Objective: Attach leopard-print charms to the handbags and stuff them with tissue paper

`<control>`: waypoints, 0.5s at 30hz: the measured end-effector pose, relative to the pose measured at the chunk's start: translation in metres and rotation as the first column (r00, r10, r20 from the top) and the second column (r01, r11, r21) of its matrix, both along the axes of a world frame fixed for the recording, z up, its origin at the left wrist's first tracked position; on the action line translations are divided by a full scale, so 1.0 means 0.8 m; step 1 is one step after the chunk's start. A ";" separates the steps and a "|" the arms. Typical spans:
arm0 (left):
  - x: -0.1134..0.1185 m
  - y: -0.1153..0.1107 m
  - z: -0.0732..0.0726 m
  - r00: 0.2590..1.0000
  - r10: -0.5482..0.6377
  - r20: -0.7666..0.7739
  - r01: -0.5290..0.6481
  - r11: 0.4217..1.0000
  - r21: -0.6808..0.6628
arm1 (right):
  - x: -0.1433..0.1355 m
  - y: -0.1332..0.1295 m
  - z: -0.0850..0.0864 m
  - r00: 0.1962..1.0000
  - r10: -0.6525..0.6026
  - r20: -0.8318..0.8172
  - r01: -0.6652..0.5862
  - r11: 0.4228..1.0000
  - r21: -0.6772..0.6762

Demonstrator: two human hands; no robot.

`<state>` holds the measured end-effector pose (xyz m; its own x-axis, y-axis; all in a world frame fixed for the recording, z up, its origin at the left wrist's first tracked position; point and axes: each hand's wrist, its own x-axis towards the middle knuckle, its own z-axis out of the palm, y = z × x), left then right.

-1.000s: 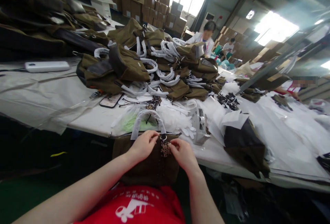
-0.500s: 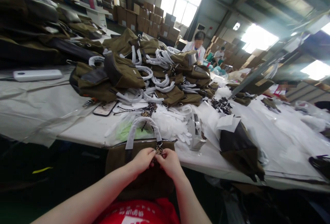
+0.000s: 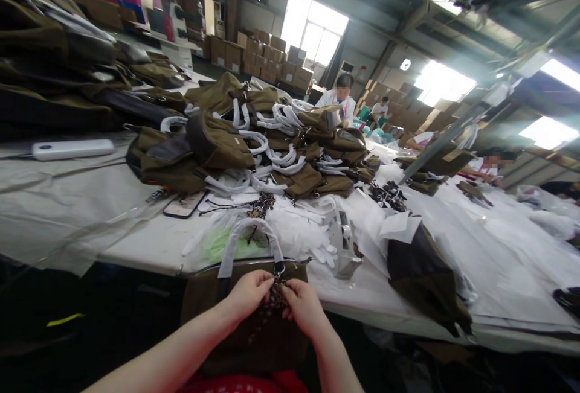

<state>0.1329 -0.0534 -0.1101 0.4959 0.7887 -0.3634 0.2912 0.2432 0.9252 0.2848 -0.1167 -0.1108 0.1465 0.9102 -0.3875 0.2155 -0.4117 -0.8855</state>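
An olive-brown handbag (image 3: 276, 348) hangs at the table's front edge before me. Its handle (image 3: 240, 230) is wrapped in white and stands up in an arch. From a metal ring at the base of the handle hangs a dark, leopard-patterned charm (image 3: 278, 294). My left hand (image 3: 251, 291) pinches the charm from the left side. On the other side my right hand (image 3: 302, 303) has its thumb and fingers closed on it too. The fingers partly hide the charm, and its lower strands are blurred.
Behind the bag lie more patterned charms (image 3: 263, 204), a phone (image 3: 185, 204) and a white tape dispenser (image 3: 343, 242). Olive handbags (image 3: 222, 145) are piled across the table. One dark bag (image 3: 423, 272) lies at right. A co-worker (image 3: 339, 100) is beyond the pile.
The view has tilted up slightly. Both hands stay at the ring; the right hand has turned and spread a little from the left, and more of the charm shows hanging between them.
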 end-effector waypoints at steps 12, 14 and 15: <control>-0.005 0.010 0.011 0.973 -0.147 -0.177 0.183 0.960 0.213 | -0.011 0.005 0.008 0.971 -0.038 -0.237 0.032 0.999 -0.028; 0.000 0.007 0.007 0.985 -0.127 -0.117 0.134 0.989 0.055 | -0.014 0.004 0.007 0.968 -0.033 -0.249 0.019 0.998 -0.058; 0.002 0.004 0.003 0.991 -0.093 -0.092 0.093 0.996 -0.004 | -0.015 0.003 0.006 0.972 -0.036 -0.231 0.018 0.997 -0.079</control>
